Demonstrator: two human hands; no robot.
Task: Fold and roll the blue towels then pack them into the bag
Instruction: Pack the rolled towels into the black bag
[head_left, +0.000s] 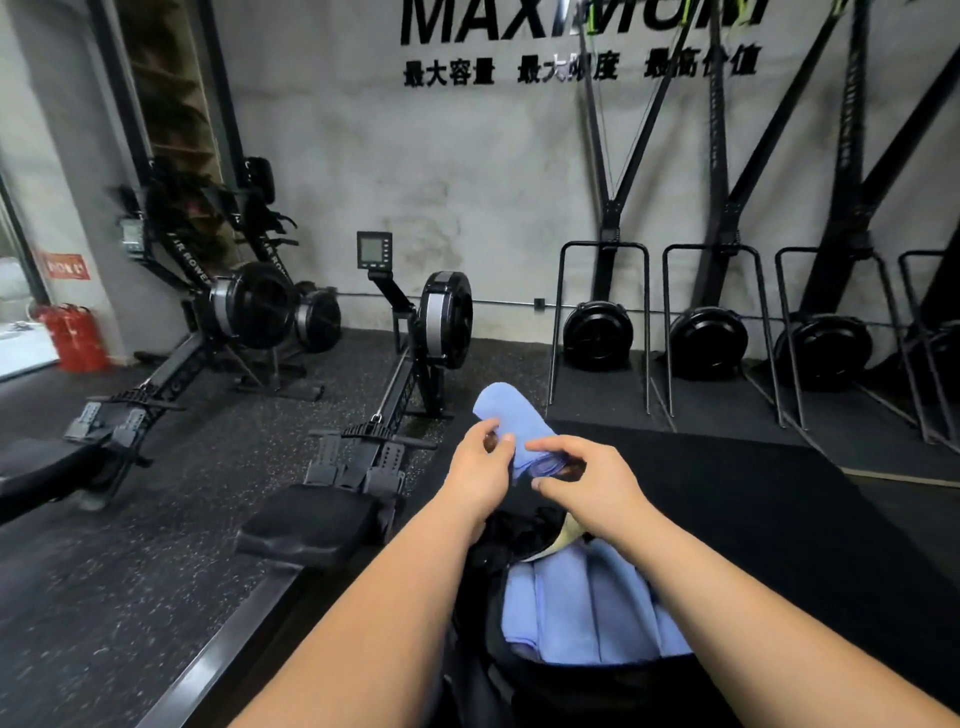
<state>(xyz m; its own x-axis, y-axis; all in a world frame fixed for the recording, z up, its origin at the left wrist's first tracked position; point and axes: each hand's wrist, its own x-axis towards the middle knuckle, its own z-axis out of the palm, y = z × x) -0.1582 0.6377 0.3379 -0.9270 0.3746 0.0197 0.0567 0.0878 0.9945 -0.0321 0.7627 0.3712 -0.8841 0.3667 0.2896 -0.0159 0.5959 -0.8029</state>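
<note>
rolled blue towel held in both grips above the open bag

the left grip is closed round the near end of the rolled towel, thumb and fingertips pinching the cloth from the left side. the right grip comes in from the other side, its fingers curled over the same near end and the thumb tucked below; how firmly it holds cannot be told. both forearms reach forward from the bottom of the view, bare.

the rolled towel is light blue, lifted in the air, its far end pointing up and away from the person. directly below the grips sits the bag, black and open at the top. inside it lie more folded towels of the same blue, packed side by side and filling most of the opening.

to the left of the bag is the padded black seat of a rowing machine, whose rail runs out to a flywheel and a small monitor. a second rowing machine stands further left on the speckled dark floor. to the right lies a black mat, and beyond it a row of ski machines stands against the grey wall, which carries large black lettering. red fire extinguishers stand at the far left.
</note>
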